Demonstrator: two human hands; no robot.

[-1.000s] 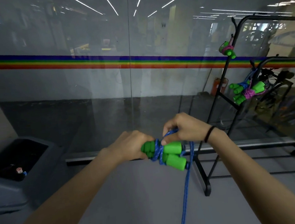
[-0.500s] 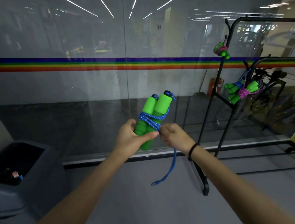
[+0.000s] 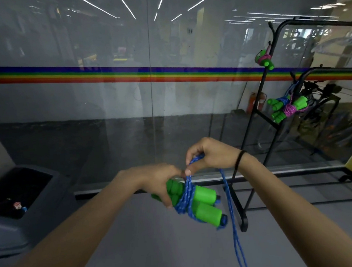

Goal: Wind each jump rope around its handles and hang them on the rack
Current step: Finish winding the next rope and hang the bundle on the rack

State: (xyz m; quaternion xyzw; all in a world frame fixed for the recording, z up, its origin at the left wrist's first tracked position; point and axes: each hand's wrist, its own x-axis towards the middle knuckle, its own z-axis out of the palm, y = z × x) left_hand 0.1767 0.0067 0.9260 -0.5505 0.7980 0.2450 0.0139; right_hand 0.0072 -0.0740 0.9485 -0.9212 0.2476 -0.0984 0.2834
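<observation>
— Green foam handles (image 3: 200,203) are lying side by side, long axis pointing right and a little toward the viewer; the left hand (image 3: 156,182) is closing its grip around their left ends.

— And the blue rope (image 3: 186,193)?

— It is circling the handles' middle. The right hand (image 3: 210,153), directly above, is pinching a loop together between thumb and fingers, the slack hanging down to its right.

— The rack (image 3: 253,126)?

— It is standing far right, already carrying wound ropes (image 3: 287,109).
</observation>
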